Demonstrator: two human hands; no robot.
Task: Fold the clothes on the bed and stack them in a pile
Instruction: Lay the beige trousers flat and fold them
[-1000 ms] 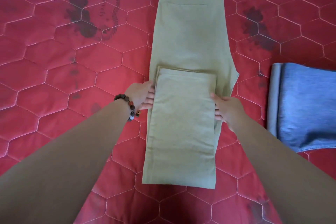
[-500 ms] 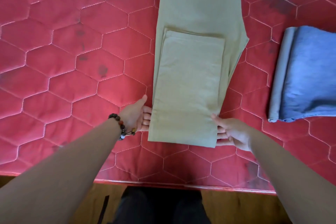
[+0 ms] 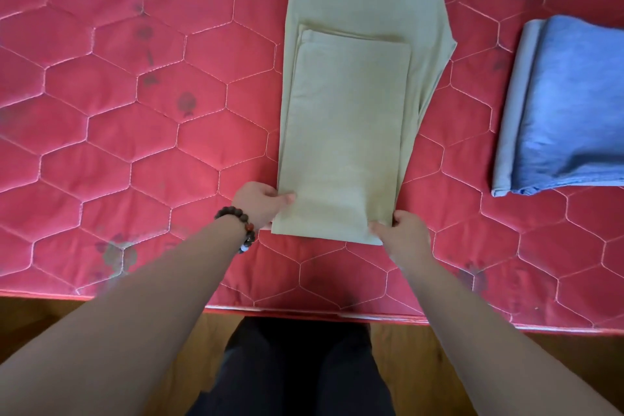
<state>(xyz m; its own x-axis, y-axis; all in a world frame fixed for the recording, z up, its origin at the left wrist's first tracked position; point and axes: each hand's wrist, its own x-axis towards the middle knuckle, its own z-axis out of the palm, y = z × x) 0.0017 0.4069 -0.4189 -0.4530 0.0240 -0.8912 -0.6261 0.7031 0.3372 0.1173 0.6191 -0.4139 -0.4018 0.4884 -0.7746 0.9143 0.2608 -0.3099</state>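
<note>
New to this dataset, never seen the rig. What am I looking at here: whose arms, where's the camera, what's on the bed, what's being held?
There is no machine: a person works with bare hands, and one wide-angle camera worn on the head looks forward and down, so the arms reach in from the bottom. The left hand, with a bead bracelet on its wrist, and the right hand each grip a near corner of the khaki trousers, fingers curled round the edge. The trousers lie on the red quilted bed cover, their legs already doubled back once. To the right lies a folded blue garment, apart from the trousers. The dark patches are the cover's print.
</note>
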